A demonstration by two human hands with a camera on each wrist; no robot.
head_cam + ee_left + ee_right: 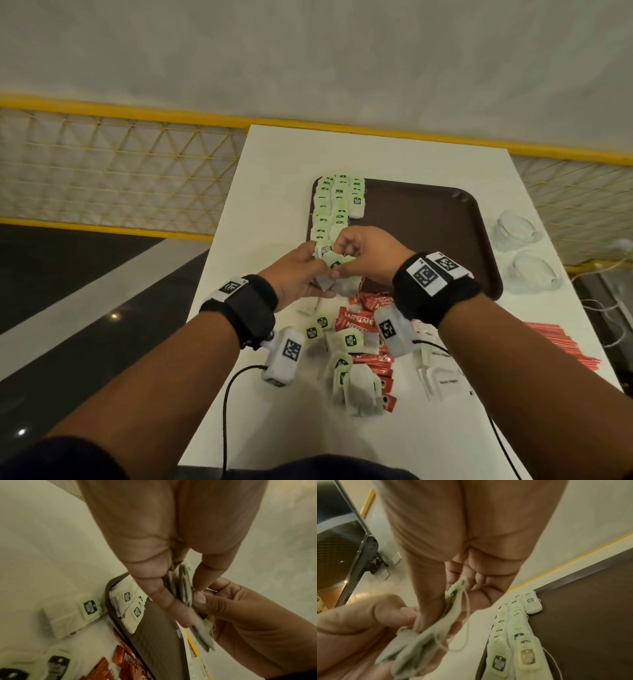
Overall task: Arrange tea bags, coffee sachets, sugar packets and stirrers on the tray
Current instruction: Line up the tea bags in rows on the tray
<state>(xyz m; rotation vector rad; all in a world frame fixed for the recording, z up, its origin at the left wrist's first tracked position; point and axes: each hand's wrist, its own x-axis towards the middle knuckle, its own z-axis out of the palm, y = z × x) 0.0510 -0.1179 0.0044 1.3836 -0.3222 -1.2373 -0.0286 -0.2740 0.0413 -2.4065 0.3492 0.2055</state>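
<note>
Tea bags (334,270): we are holding a small bunch above the tray (428,233) near edge, left hand (294,274) gripping it, right hand (366,253) pinching one bag, likely peeling it off to extend the three rows (337,202). Bunch count unclear; about six are lying loose on the table (274,164).

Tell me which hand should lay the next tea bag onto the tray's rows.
Right. The right hand pinches one bag off the bundle that the left hand grips, and hovers beside the rows on the tray.
</note>
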